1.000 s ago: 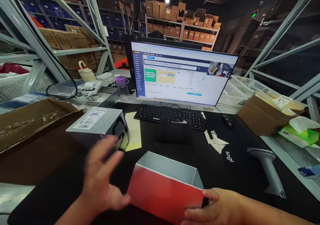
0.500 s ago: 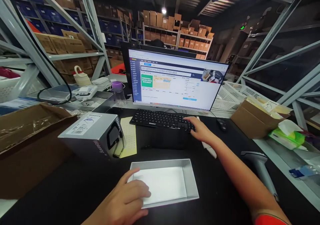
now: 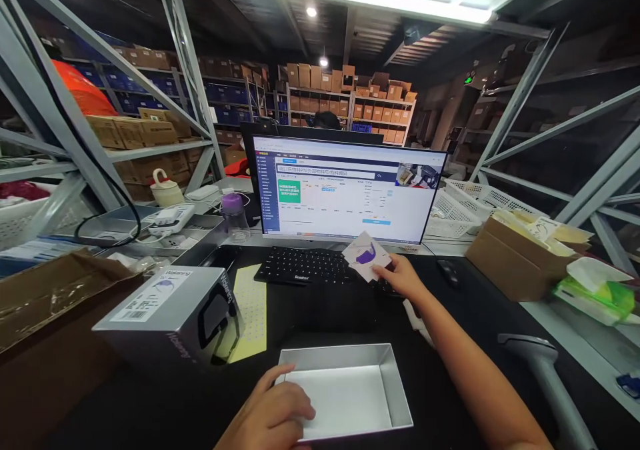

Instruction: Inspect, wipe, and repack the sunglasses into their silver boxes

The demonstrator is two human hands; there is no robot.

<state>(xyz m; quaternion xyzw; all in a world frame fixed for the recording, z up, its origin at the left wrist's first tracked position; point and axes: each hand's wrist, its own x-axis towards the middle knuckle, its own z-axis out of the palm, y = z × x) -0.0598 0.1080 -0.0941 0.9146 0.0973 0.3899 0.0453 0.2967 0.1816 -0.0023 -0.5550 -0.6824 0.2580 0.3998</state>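
My left hand (image 3: 270, 415) sits at the near left corner of an open silver-grey box tray (image 3: 397, 390), its thumb over the rim and its fingers on the white inner floor. The tray lies open side up on a black desk mat (image 3: 450, 397). My right hand (image 3: 404, 280) pinches a white card with a purple mark (image 3: 367, 255) above the right end of a black keyboard (image 3: 300, 265). Left of the tray stands a grey product box with a barcode label (image 3: 167, 317).
A flattened-open brown carton (image 3: 45, 303) lies at the left, and a yellow perforated sheet (image 3: 250, 310) sits beside the grey box. A monitor (image 3: 345, 190) stands ahead. To the right are a barcode scanner (image 3: 547, 377), a mouse (image 3: 449, 272) and a cardboard box (image 3: 515, 257). Metal shelving surrounds the desk.
The tray has gone from tilted, red outer side showing, to lying flat and open. My right hand has moved to the keyboard area and now holds the card. The view has tilted upward.
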